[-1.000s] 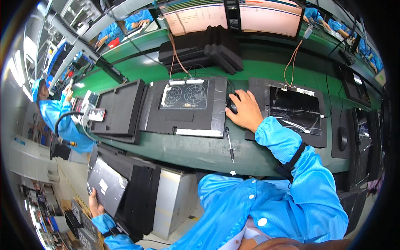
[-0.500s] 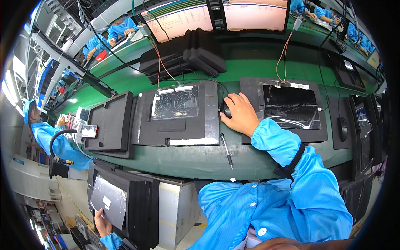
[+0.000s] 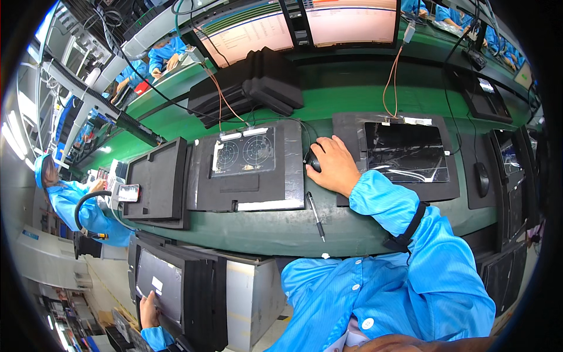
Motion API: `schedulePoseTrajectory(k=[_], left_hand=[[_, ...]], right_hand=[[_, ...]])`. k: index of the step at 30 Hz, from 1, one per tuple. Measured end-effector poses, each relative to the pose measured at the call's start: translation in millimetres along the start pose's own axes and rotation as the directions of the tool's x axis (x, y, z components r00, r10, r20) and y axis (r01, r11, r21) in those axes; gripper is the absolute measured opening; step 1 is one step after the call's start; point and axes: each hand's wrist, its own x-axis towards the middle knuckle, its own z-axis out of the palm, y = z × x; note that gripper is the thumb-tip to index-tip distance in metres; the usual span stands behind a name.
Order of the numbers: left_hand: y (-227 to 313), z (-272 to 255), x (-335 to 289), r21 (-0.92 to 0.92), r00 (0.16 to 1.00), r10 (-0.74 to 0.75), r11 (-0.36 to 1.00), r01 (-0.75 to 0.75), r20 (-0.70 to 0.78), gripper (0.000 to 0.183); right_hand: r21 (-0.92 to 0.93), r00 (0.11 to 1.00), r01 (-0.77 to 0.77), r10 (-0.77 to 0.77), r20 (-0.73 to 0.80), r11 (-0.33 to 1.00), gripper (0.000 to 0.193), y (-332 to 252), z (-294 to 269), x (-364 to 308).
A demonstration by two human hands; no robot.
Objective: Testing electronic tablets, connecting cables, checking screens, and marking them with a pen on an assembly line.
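My right hand (image 3: 333,165) rests over a black computer mouse (image 3: 314,161), its fingers curved round it. To its right, a dark glossy screen panel (image 3: 404,151) lies on a black foam tray with a cable at its top edge. Left of the mouse, a clear sheet with two printed round targets (image 3: 244,154) lies on another foam tray. At the lower left, my left hand (image 3: 149,312) pinches the near edge of a grey film-covered panel (image 3: 161,271) bearing a white label. That panel lies in a black foam tray (image 3: 202,293); the fingers' undersides are hidden.
A pen (image 3: 316,217) lies on the green bench between the foam trays. Stacked black foam (image 3: 252,85) stands behind, below two monitors (image 3: 352,26). An empty foam tray (image 3: 153,182) is at left, a second mouse (image 3: 481,179) at right. Co-workers in blue sit farther off.
The film-covered panel and my left hand have shifted slightly right, and the panel sits more squarely in its tray. My right hand stays on the mouse. The whole view has shifted slightly.
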Motion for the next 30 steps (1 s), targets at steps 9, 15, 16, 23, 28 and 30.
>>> schedulePoseTrajectory(k=[9,15,16,23,28,30], left_hand=[[68.1,62.7,-106.8,0.72,0.725,0.664,0.592,-0.362,-0.181,0.05],[111.1,225.5,-216.5,-0.444,0.535,0.814,0.574,-0.688,0.224,0.036],[110.6,261.0,-219.5,-0.104,0.559,0.811,0.58,-0.808,0.171,0.031],[79.1,424.1,-222.9,-0.221,0.665,0.742,0.665,-0.713,0.085,0.024],[85.9,465.1,-230.6,-0.183,0.628,0.772,0.606,-0.774,-0.095,0.024],[87.6,467.9,-233.2,-0.102,0.623,0.773,0.614,-0.782,-0.123,0.027]], right_hand=[[0.15,0.966,0.089,-0.049,-0.252,0.985,0.051,-17.8,-51.8,10.3],[0.118,0.675,0.081,0.033,-0.737,0.99,0.026,102.3,-213.6,-41.9],[0.216,0.513,-0.04,0.205,-0.833,0.976,0.022,148.3,-241.5,-46.3],[-0.228,0.446,-0.895,0.751,-0.487,0.384,0.043,468.8,-359.3,-120.2],[-0.428,0.308,-0.897,0.852,-0.423,0.112,0.055,584.3,-370.8,-116.5],[-0.494,0.378,-0.854,0.847,-0.374,0.163,0.067,625.9,-363.6,-107.2]])
